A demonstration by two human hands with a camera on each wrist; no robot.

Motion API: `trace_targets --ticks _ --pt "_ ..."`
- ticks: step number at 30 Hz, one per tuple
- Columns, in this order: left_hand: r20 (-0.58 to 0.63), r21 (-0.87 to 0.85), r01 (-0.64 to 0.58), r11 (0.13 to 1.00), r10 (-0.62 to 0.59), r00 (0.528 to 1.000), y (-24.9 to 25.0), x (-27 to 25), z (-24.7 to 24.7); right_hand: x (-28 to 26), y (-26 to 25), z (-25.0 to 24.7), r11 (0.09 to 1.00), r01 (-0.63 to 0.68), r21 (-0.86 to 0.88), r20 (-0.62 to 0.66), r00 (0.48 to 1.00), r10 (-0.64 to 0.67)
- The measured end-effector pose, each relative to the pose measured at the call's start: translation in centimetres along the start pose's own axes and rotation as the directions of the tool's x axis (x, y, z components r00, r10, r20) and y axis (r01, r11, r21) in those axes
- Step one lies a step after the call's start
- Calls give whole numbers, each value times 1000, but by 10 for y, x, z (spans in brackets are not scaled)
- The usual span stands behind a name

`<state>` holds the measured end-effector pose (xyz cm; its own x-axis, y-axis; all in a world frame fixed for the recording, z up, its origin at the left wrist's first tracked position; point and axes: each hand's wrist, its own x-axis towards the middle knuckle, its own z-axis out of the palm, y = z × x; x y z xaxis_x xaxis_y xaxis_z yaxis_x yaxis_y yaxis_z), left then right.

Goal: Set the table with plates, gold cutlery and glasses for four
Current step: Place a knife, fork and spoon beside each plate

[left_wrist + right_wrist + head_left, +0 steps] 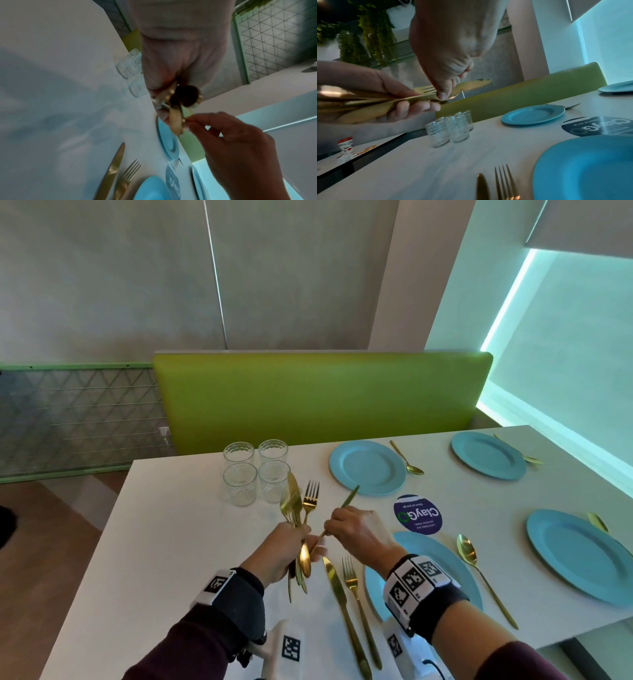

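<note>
Plates (368,467): four; glasses (239,488): four.

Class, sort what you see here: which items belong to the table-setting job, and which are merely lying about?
Part of the job:
blue plates
gold cutlery bundle in the left hand
knife held by the right hand
laid knife, fork, spoons
four glasses

Just lying about:
round ClayGo sticker
green bench back
</note>
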<state>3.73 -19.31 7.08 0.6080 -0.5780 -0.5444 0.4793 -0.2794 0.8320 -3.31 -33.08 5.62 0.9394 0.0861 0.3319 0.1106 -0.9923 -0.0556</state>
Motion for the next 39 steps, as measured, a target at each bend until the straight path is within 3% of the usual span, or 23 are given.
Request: trace_targets --ticks 4,6,8,10,11,13,14,15,16,19,20,22,24,25,27,30,33,39 --pt "-111 -23 -46 999 43 993 22 22 -10 15 34 6 960 -268 74 67 962 264" --pt "-178 -1 -58 998 57 982 32 38 -17 29 58 15 882 -422 209 46 905 422" --pt "-238 49 -48 998 58 969 43 54 -24 48 78 19 725 -620 299 150 781 606" --pt "-257 49 -50 998 61 964 53 72 -30 63 99 28 531 -790 307 334 612 717" --pt "-250 26 -55 998 60 966 58 79 -31 73 105 29 470 -825 315 396 564 725" --pt "-226 -22 -61 998 54 973 69 93 -32 93 116 44 468 -841 270 496 539 681" --pt "-218 -40 -58 998 48 975 74 100 -31 105 118 46 390 -873 293 532 487 693" --pt "-211 -57 -55 997 42 977 80 108 -32 114 123 53 443 -873 204 562 475 677" --pt "-202 -71 -52 996 37 979 86 115 -33 125 128 59 357 -911 204 596 405 693" --pt "-175 -107 -22 994 3 985 97 134 -39 156 138 77 479 -874 82 650 411 639" --pt "-169 -112 -11 994 -8 986 99 140 -42 165 142 88 448 -886 118 608 421 673" --pt "-165 -122 6 993 -26 986 100 150 -49 176 146 108 334 -921 200 590 385 709" --pt "-167 -141 8 990 -31 985 101 159 -57 188 153 126 308 -928 211 607 371 703" --pt "-165 -142 7 990 -30 986 100 163 -61 191 157 134 372 -911 177 605 399 689" --pt "-157 -132 10 991 -31 987 100 171 -68 198 162 145 405 -909 95 661 362 658" --pt "-157 -131 8 991 -28 987 100 179 -74 204 169 154 416 -906 79 666 359 654" --pt "-161 -128 5 992 -26 987 101 186 -77 210 170 156 416 -909 -7 650 312 693" --pt "-128 -123 12 992 -28 991 104 197 -77 213 171 169 421 -906 -40 598 316 737"
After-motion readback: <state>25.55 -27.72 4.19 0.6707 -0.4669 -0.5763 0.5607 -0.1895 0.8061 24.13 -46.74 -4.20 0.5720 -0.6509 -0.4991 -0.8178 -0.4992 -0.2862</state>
